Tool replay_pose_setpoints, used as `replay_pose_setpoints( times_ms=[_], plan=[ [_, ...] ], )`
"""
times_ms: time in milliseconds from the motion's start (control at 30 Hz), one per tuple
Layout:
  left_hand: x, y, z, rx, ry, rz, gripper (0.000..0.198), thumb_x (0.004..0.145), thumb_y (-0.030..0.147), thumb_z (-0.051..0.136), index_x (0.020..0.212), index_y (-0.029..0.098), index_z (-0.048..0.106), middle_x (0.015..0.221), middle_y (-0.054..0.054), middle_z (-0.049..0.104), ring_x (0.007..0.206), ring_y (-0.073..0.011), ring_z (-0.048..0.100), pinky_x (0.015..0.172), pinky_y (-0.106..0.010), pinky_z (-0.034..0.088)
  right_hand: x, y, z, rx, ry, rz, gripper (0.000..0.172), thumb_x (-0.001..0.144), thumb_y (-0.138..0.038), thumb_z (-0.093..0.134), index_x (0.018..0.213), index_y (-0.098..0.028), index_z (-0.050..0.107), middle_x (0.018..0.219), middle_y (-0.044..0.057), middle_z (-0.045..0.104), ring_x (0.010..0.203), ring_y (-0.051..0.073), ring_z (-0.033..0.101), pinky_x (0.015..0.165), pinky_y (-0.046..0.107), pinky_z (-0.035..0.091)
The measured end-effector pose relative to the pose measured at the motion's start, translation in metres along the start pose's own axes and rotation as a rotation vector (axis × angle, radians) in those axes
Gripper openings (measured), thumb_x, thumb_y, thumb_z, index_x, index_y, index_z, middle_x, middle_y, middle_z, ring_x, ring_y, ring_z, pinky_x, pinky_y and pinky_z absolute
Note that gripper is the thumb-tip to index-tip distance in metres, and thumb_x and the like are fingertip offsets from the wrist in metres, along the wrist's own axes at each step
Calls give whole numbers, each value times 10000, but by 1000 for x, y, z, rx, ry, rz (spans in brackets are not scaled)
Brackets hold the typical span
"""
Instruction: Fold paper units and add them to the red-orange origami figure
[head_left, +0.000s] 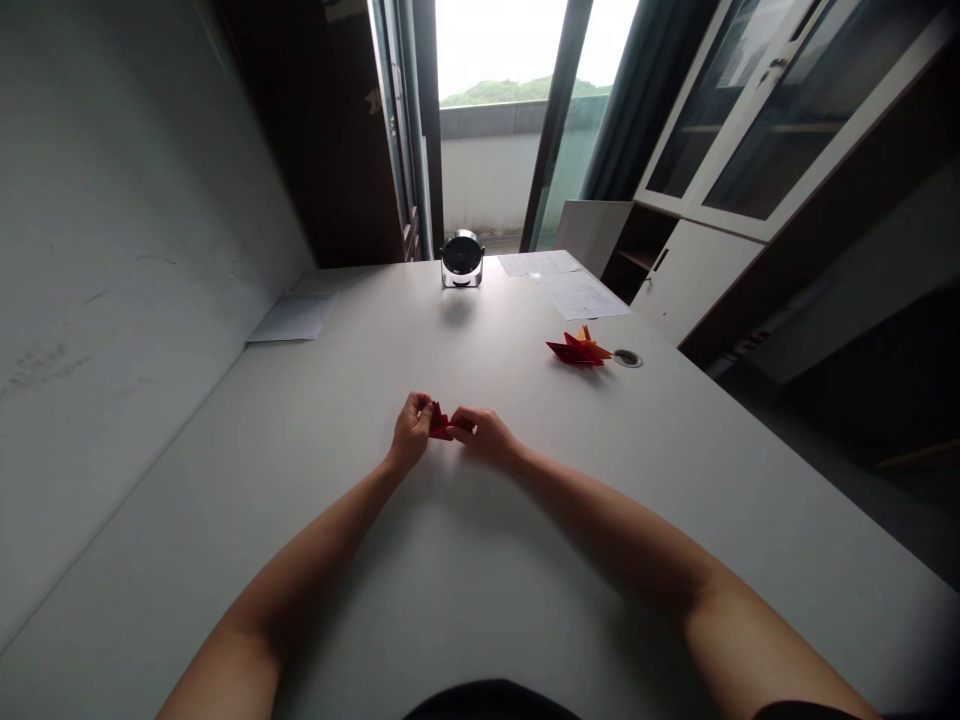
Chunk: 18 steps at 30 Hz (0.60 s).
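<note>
A small folded red paper [439, 428] is held between both hands, just above the middle of the white table [360, 350]. On its left side, my left hand [412, 428] is closed, with thumb and fingers pinching the paper. My right hand [482, 433] pinches the paper's right end with curled fingers. Parts of the paper are covered by the fingers. Further back on the right, several folded red and orange paper pieces [581, 348] lie together in a pile.
A small round black fan [461, 258] stands at the back. White sheets [581, 293] lie at the back right, another sheet [294, 316] by the left wall. A round cable hole [628, 358] is beside the pile. Cabinets [705, 270] stand beyond the right edge.
</note>
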<state>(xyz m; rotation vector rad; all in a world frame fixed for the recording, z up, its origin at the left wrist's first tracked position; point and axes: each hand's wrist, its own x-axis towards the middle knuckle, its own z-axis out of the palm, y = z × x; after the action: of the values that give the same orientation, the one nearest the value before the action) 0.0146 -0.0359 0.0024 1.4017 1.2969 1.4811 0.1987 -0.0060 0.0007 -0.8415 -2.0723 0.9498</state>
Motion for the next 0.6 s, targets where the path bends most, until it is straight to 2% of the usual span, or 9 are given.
replay_pose_setpoints(
  times_ms=[267, 467, 600],
  plan=[
    [2, -6, 0, -104, 31, -43, 226, 918, 418, 587, 920, 199, 532, 803, 6, 555, 687, -116, 550, 663, -238, 494, -1, -3, -1, -84, 6, -43, 192, 870, -314, 628, 726, -192, 598, 703, -21, 577, 624, 111, 452, 600, 234, 353],
    [9, -12, -4, -281, 118, -193, 277, 900, 465, 595, 933, 214, 482, 849, 6, 548, 720, -117, 563, 684, -284, 571, -2, -6, -3, -146, 47, -93, 93, 851, -248, 609, 772, -202, 590, 743, -6, 597, 629, 115, 468, 613, 232, 360],
    [11, -17, -6, -370, 117, -246, 280, 913, 466, 580, 958, 221, 451, 860, 7, 573, 755, -120, 610, 744, -338, 594, -2, -5, -2, -150, 75, -100, 60, 827, -213, 585, 771, -203, 567, 744, -8, 598, 622, 112, 469, 609, 228, 357]
  ],
)
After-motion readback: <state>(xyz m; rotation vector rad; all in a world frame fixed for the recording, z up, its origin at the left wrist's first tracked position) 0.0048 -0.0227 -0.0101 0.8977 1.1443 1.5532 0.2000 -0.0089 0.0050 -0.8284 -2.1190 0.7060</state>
